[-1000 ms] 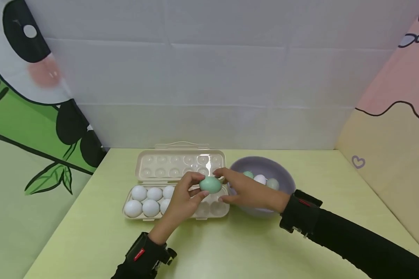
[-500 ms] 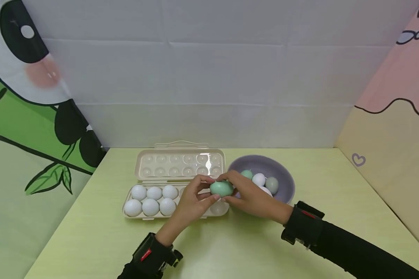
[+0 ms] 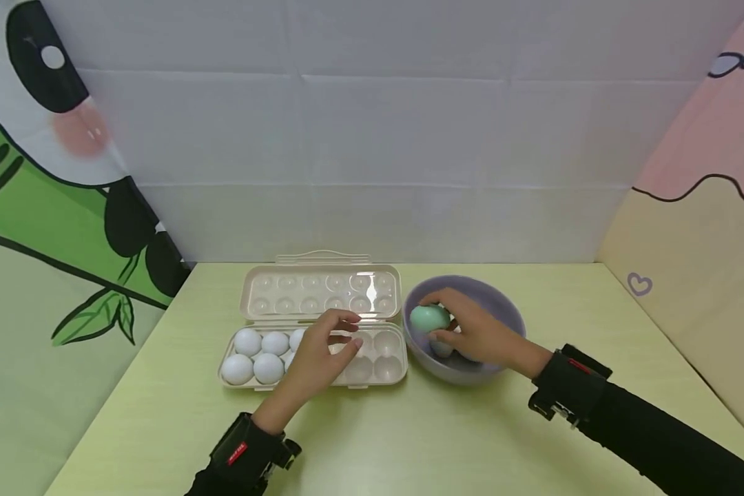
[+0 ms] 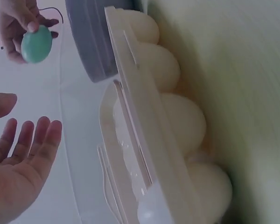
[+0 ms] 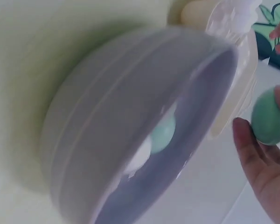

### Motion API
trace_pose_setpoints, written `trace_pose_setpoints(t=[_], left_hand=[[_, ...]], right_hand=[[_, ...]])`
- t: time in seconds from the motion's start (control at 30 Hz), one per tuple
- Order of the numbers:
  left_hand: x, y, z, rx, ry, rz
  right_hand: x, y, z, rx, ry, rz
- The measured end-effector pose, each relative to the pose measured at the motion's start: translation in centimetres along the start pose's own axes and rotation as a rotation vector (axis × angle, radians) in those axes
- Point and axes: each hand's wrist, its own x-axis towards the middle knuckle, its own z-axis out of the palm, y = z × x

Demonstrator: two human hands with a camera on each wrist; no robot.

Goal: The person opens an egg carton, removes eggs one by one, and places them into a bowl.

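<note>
My right hand (image 3: 471, 331) pinches a green egg (image 3: 430, 318) between thumb and fingers, above the purple bowl (image 3: 502, 310). In the right wrist view a second green egg (image 5: 163, 133) and a white egg (image 5: 140, 156) lie inside that bowl. My left hand (image 3: 319, 355) holds nothing and hovers over the open egg carton (image 3: 398, 372), fingers and thumb spread apart. White eggs (image 3: 268, 369) fill the carton's left cups, some of them hidden behind the left hand. The cups at its right end hold no eggs.
The carton's raised lid (image 3: 322, 293) leans back behind its tray. Both stand with the bowl on a yellow-green table (image 3: 372, 441). A pale cloth backdrop (image 3: 397, 220) rises at the table's far edge.
Both hands were on the green egg half a second ago. Now the left hand has let go and drawn back left, while the right hand has carried the egg right, over the bowl.
</note>
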Motion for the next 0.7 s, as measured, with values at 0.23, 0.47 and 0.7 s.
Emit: trace_pose_setpoints(t=[0.23, 0.47, 0.7], left_hand=[[-2.0, -1.2, -3.1, 0.537, -0.007, -0.028], [-3.5, -2.5, -4.7, 0.904, -0.018, -0.103], [-4.0, -3.2, -5.0, 1.002, -0.049, -0.105]], right_hand=[[-1.6, 3.4, -3.3, -0.195, -0.057, 0.069], [-1.9, 5.9, -5.0, -0.336, -0.087, 0.207], [-1.5, 7.4, -5.3, -0.376, -0.055, 0.216]])
